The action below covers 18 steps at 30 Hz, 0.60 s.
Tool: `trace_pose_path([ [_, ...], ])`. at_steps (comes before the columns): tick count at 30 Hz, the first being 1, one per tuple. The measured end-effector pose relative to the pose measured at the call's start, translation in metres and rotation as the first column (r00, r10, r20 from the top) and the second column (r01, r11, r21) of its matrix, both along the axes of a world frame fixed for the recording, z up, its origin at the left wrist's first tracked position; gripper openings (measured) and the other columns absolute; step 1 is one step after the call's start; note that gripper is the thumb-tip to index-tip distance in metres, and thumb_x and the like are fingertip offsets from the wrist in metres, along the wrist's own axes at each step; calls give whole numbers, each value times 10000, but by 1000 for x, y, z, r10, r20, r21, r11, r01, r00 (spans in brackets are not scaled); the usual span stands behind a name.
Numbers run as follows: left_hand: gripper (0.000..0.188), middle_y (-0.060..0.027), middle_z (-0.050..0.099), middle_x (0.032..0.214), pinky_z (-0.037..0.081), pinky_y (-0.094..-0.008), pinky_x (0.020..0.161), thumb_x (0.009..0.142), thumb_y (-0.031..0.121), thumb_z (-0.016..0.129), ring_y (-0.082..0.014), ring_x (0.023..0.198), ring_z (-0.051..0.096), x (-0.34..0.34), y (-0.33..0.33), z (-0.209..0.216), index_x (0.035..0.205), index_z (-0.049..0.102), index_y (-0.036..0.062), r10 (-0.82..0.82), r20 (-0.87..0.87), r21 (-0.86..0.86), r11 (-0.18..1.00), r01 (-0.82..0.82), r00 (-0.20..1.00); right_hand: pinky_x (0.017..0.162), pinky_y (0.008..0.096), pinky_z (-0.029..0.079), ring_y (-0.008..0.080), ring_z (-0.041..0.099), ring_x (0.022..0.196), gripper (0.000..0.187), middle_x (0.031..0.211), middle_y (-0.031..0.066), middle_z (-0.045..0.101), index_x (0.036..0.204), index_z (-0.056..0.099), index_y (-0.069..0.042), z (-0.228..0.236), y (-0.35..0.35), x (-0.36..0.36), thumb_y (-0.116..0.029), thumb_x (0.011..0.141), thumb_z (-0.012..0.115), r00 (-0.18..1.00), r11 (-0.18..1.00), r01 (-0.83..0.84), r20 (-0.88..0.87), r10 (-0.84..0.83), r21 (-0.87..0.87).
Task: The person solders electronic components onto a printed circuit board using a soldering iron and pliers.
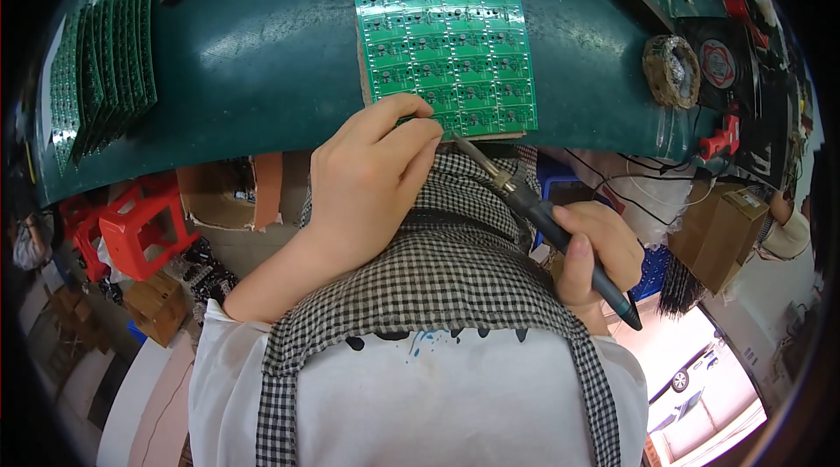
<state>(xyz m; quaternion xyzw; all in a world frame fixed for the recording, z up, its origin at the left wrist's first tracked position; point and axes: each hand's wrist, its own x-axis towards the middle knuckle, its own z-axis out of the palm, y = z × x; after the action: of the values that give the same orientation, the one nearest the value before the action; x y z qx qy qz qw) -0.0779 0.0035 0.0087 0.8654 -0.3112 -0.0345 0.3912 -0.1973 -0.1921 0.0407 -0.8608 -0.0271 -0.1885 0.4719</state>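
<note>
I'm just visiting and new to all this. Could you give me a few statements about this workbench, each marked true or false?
1. The person's right hand has its fingers around a slim, dark-handled soldering iron with a metal shaft. True.
2. The left hand also grips that iron's handle. False: it is at the near edge of a large green rectangular circuit-board panel.
3. Several thin green circuit boards standing in a row are left of that panel. True.
4. The person's cloth apron is plain red. False: it has a black-and-white check.
5. A rough brown round holder with silvery contents is right of the panel. True.
</note>
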Motion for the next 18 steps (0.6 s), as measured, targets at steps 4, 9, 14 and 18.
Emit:
trace_pose_path([
  [4, 139, -54, 639, 953, 513, -322, 673, 738, 38, 671, -229, 807, 637, 2, 2, 1, 867, 620, 49, 18, -96, -37, 999, -21, 995, 561, 330, 492, 259, 618, 605, 164, 720, 166, 632, 866, 628, 65, -1, -4, -8, -33, 741, 586, 997, 996, 76, -24, -75, 50],
  [9, 121, -69, 640, 944, 493, -270, 634, 745, 2, 658, -172, 754, 627, 5, 6, 9, 847, 607, 43, 7, -171, -102, 994, -25, 985, 562, 328, 480, 257, 603, 611, 175, 734, 163, 629, 857, 625, 65, -3, -6, -6, -87, 784, 583, 993, 995, 101, 68, -100, -6],
  [14, 72, -31, 614, 922, 316, -154, 494, 833, 54, 628, -20, 589, 406, 32, 27, 6, 859, 575, 11, -229, -747, -539, 758, -367, 624, 527, 271, 432, 190, 565, 588, 387, 710, 140, 600, 927, 614, 63, -23, -29, -14, -290, 941, 456, 831, 860, 510, 272, -485, -28],
  [18, 105, -19, 533, 783, 295, -182, 505, 872, 89, 581, -61, 569, 347, 74, 75, 28, 946, 562, 17, -306, -667, -674, 635, -377, 679, 548, 262, 440, 163, 547, 602, 358, 770, 134, 583, 1017, 586, 74, -33, -71, -9, -251, 946, 455, 661, 636, 741, 402, -634, -214],
])
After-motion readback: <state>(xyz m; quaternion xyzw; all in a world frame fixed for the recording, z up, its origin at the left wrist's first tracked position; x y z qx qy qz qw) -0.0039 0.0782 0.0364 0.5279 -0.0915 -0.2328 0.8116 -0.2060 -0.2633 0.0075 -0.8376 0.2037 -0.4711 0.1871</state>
